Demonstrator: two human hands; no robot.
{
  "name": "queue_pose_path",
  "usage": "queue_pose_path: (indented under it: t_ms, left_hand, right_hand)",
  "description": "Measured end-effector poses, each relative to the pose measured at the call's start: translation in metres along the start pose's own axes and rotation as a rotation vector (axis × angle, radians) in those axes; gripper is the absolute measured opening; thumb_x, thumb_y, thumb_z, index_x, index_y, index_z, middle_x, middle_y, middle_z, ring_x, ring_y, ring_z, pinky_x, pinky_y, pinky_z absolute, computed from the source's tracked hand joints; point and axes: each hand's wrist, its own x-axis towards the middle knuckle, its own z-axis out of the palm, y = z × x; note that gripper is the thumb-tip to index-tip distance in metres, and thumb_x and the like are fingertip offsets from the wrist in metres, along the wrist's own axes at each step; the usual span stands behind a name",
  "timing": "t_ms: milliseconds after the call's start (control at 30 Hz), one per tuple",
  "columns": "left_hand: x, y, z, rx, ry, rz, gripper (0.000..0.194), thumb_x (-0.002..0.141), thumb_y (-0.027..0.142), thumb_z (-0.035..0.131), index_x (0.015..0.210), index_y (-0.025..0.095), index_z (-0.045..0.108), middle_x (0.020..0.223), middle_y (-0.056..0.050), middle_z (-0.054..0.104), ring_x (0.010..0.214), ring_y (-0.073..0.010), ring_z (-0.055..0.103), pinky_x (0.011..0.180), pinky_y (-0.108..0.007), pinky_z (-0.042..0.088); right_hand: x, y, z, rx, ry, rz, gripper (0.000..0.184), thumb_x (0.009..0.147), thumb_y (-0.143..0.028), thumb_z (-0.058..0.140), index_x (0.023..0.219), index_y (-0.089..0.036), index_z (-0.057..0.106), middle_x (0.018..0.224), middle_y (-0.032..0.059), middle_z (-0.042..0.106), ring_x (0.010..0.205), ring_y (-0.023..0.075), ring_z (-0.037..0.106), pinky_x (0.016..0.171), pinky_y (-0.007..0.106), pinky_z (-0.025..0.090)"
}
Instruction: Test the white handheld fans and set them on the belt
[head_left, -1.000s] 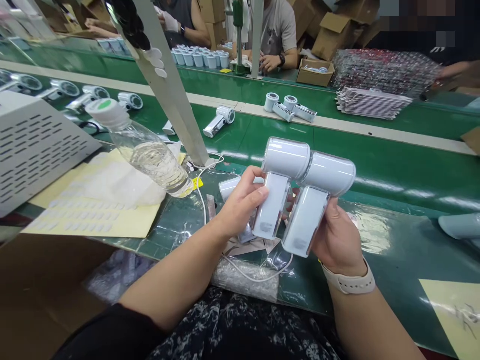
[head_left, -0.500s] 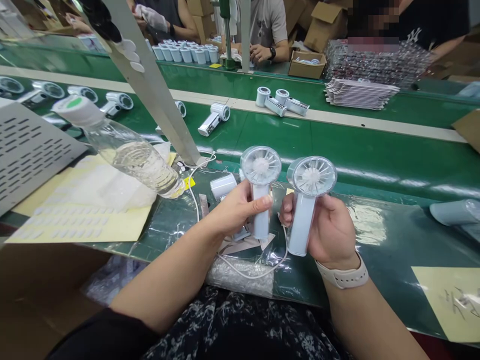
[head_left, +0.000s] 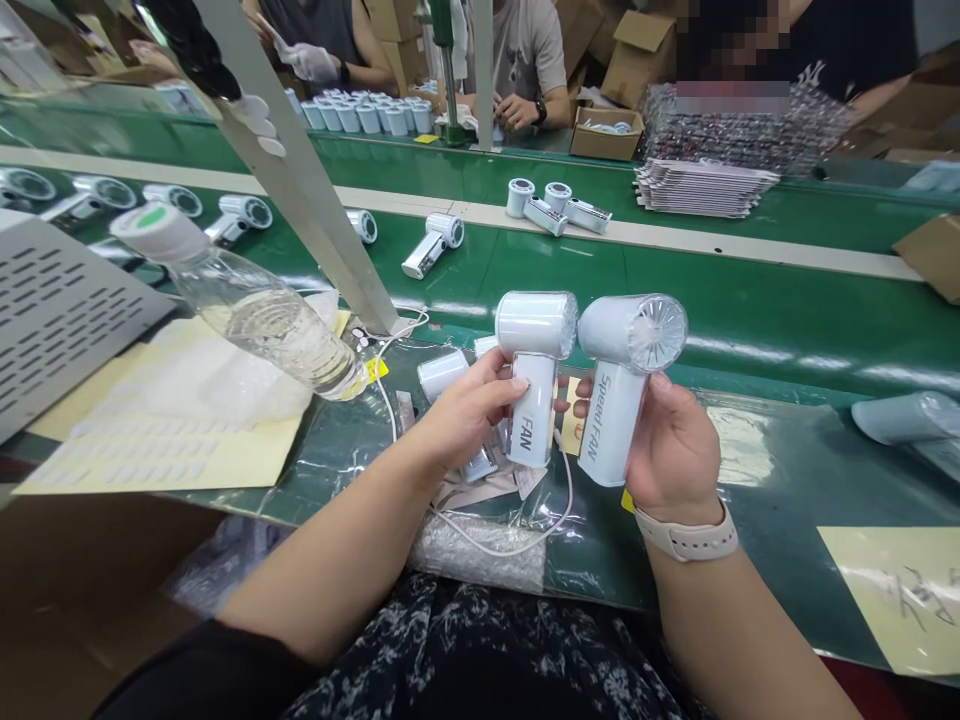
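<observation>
My left hand [head_left: 474, 405] is closed around the handle of a pale blue handheld fan [head_left: 535, 325], upright, with "FAN" lettering showing on its handle. Beside it, my right hand [head_left: 671, 445] grips a second handheld fan [head_left: 616, 400], marked "Speed FAN", its round clear grille turned to the right. The two fan heads are close together above the bench. Under and behind my left hand lie more fan parts [head_left: 442, 374], partly hidden. A white cable [head_left: 517, 553] loops on the bench below both fans.
A water bottle [head_left: 259, 310] stands tilted-looking at left beside a yellow sticker sheet [head_left: 262, 462] and a perforated metal box [head_left: 67, 310]. Several fans lie along the green conveyor [head_left: 675, 305]. A metal post [head_left: 300, 190] rises at left. Co-workers sit across, near stacked cartons and white cups.
Both fans have been turned in my hands: their grilles faced me before, and now their sides and handle lettering show. My hands stay in about the same place.
</observation>
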Motion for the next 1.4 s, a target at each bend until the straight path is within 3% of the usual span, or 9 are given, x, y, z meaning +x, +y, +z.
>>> queue_pose_path:
  t_ms: [133, 300, 533, 767, 900, 1133, 1300, 1400]
  left_hand:
    - [-0.001, 0.005, 0.001, -0.010, -0.041, 0.009, 0.047, 0.082, 0.035, 0.079, 0.118, 0.019, 0.053, 0.106, -0.010, 0.075, 0.090, -0.0248, 0.075, 0.073, -0.035, 0.061]
    - [-0.001, 0.004, 0.000, 0.025, -0.052, 0.055, 0.057, 0.079, 0.045, 0.082, 0.121, 0.021, 0.051, 0.107, -0.009, 0.078, 0.089, -0.0241, 0.077, 0.073, -0.035, 0.061]
    - [-0.001, 0.002, -0.001, 0.048, -0.056, 0.070, 0.065, 0.073, 0.050, 0.086, 0.119, 0.021, 0.050, 0.103, -0.008, 0.079, 0.088, -0.0240, 0.077, 0.076, -0.036, 0.061]
    - [0.000, 0.001, -0.002, 0.050, -0.090, 0.101, 0.056, 0.073, 0.050, 0.086, 0.105, 0.022, 0.049, 0.092, -0.005, 0.079, 0.085, -0.0216, 0.077, 0.076, -0.034, 0.060]
    - [0.000, 0.000, 0.000, 0.036, -0.097, 0.099, 0.056, 0.074, 0.048, 0.086, 0.105, 0.022, 0.048, 0.097, -0.006, 0.078, 0.086, -0.0222, 0.077, 0.079, -0.036, 0.060]
    - [-0.001, -0.001, -0.001, 0.075, -0.061, 0.098, 0.056, 0.073, 0.050, 0.085, 0.103, 0.023, 0.046, 0.092, -0.005, 0.077, 0.083, -0.0206, 0.075, 0.074, -0.032, 0.056]
    - [-0.003, -0.001, 0.003, 0.167, -0.060, 0.142, 0.048, 0.076, 0.043, 0.083, 0.103, 0.023, 0.048, 0.088, -0.003, 0.073, 0.081, -0.0177, 0.072, 0.075, -0.031, 0.055]
    - [-0.006, -0.001, 0.006, 0.329, 0.013, 0.298, 0.040, 0.075, 0.038, 0.082, 0.099, 0.023, 0.053, 0.086, -0.001, 0.069, 0.082, -0.0172, 0.068, 0.078, -0.032, 0.054]
  right_hand:
    - [0.004, 0.002, -0.004, -0.056, -0.026, -0.100, 0.022, 0.090, -0.039, 0.061, 0.111, -0.033, 0.066, 0.101, 0.0020, 0.075, 0.092, 0.0266, 0.073, 0.072, 0.045, 0.063]
    - [0.007, 0.005, -0.008, -0.057, 0.018, -0.110, 0.023, 0.094, -0.036, 0.060, 0.116, -0.034, 0.067, 0.099, 0.0007, 0.077, 0.094, 0.0241, 0.074, 0.082, 0.047, 0.063]
    - [0.005, 0.003, 0.003, -0.065, 0.090, -0.048, 0.030, 0.096, -0.034, 0.057, 0.125, -0.033, 0.063, 0.094, 0.0026, 0.080, 0.089, 0.0246, 0.078, 0.074, 0.045, 0.065]
    - [0.003, 0.002, 0.009, -0.074, 0.194, -0.016, 0.021, 0.093, -0.026, 0.055, 0.109, -0.026, 0.069, 0.083, 0.0034, 0.078, 0.072, 0.0191, 0.075, 0.065, 0.035, 0.064]
    - [0.004, 0.004, 0.008, -0.110, 0.192, -0.052, 0.021, 0.089, -0.021, 0.055, 0.103, -0.023, 0.070, 0.083, 0.0037, 0.078, 0.068, 0.0178, 0.073, 0.064, 0.034, 0.063]
    - [0.006, 0.005, 0.005, -0.101, 0.079, -0.054, 0.018, 0.088, -0.034, 0.057, 0.095, -0.024, 0.070, 0.080, 0.0020, 0.076, 0.065, 0.0209, 0.072, 0.062, 0.040, 0.063]
    - [0.007, 0.010, -0.003, -0.185, 0.058, -0.160, 0.020, 0.086, -0.038, 0.064, 0.102, -0.027, 0.069, 0.085, 0.0011, 0.075, 0.080, 0.0240, 0.074, 0.080, 0.046, 0.062]
    - [0.006, 0.011, -0.010, -0.373, 0.026, -0.289, 0.023, 0.080, -0.033, 0.076, 0.101, -0.027, 0.069, 0.091, 0.0024, 0.075, 0.094, 0.0271, 0.071, 0.093, 0.050, 0.056]
